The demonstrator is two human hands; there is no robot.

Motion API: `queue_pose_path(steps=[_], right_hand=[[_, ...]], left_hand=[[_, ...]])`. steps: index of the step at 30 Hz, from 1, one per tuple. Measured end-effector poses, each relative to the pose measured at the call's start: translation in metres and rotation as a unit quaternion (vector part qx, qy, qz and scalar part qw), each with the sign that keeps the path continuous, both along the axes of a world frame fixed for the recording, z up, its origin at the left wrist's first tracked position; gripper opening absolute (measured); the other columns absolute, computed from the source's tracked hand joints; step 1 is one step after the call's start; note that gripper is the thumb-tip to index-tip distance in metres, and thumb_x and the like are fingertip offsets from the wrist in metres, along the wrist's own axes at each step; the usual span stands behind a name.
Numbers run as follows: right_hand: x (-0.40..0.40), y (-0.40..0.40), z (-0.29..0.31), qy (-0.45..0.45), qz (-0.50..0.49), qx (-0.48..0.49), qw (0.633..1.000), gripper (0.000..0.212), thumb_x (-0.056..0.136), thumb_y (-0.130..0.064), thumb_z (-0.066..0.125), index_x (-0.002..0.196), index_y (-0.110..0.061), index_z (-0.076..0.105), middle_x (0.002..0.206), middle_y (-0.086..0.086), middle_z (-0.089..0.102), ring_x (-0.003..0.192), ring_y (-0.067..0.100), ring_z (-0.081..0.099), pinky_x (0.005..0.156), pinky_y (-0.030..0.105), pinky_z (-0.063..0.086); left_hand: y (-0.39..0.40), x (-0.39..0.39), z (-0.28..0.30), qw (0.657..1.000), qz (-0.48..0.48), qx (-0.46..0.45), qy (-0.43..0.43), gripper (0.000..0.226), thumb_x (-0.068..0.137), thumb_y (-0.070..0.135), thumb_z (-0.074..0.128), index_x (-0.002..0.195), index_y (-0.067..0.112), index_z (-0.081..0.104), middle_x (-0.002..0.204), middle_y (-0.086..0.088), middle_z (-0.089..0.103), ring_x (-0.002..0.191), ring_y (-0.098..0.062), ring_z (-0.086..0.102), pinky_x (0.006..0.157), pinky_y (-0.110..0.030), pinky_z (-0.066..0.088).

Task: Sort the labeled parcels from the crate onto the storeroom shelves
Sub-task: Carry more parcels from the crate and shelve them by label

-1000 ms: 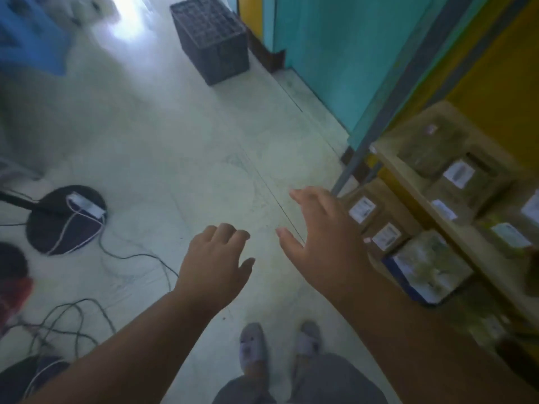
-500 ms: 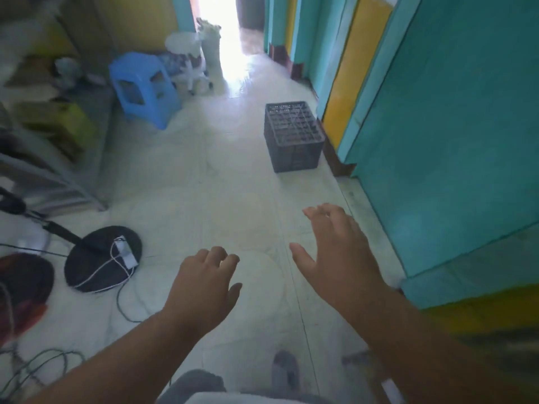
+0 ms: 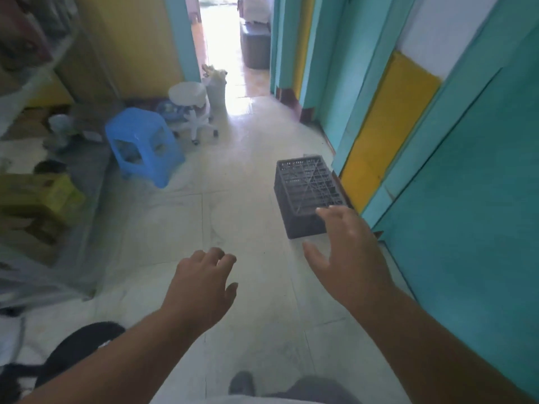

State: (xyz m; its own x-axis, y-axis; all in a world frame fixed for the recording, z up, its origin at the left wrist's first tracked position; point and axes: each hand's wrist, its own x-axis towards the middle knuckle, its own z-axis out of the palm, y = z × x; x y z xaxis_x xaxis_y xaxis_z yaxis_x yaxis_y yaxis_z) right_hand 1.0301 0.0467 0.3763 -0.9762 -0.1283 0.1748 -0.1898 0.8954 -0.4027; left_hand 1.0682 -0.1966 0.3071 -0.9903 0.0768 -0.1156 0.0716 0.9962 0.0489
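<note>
Hands (image 3: 201,290) (image 3: 350,258) out front, empty, fingers loose, nr crate (image 3: 303,196).

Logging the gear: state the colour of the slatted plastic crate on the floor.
Dark grey: the slatted plastic crate by the teal wall, head view.

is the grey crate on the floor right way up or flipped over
Flipped over, it seems: the crate shows a closed lattice face on top with no open rim and no parcels visible. Whether anything lies under it cannot be told.

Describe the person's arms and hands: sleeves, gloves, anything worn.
Both forearms are bare as far as the frame shows, with no sleeves in view. The left hand and right hand wear no gloves; no rings, watch or wristbands can be seen.
</note>
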Motion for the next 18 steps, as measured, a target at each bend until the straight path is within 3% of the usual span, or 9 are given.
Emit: queue_pose_path(steps=[6, 12, 18], right_hand=[[-0.160, 0.012, -0.013, 0.008, -0.078, -0.020, 0.997, 0.057, 0.089, -0.041, 0.068, 0.138, -0.016, 0.052, 0.139, 0.008, 0.053, 0.127, 0.026, 0.051, 0.101, 0.046, 0.049], [-0.352, 0.000, -0.023, -0.028, -0.042, 0.011, 0.999, 0.057, 0.091, -0.044, 0.065, 0.140, -0.019, 0.049, 0.142, 0.006, 0.050, 0.130, 0.025, 0.047, 0.106, 0.044, 0.045], [-0.541, -0.074, -0.016, -0.030, 0.014, -0.002, 0.999, 0.055, 0.088, -0.040, 0.070, 0.136, -0.019, 0.054, 0.136, 0.007, 0.055, 0.123, 0.027, 0.052, 0.104, 0.044, 0.047]], left_hand=[[0.012, -0.200, -0.012, 0.998, -0.051, 0.018, 0.018, 0.047, 0.076, 0.045, 0.074, 0.118, 0.024, 0.066, 0.113, -0.002, 0.065, 0.092, -0.028, 0.065, 0.076, -0.041, 0.054], [-0.004, -0.374, -0.011, 0.999, -0.025, 0.032, 0.017, 0.048, 0.078, 0.044, 0.074, 0.122, 0.025, 0.065, 0.116, -0.001, 0.064, 0.096, -0.028, 0.065, 0.080, -0.041, 0.053], [-0.074, -0.524, -0.004, 0.998, 0.038, 0.055, 0.005, 0.049, 0.080, 0.045, 0.071, 0.125, 0.025, 0.063, 0.118, 0.000, 0.064, 0.101, -0.026, 0.064, 0.085, -0.041, 0.053]])
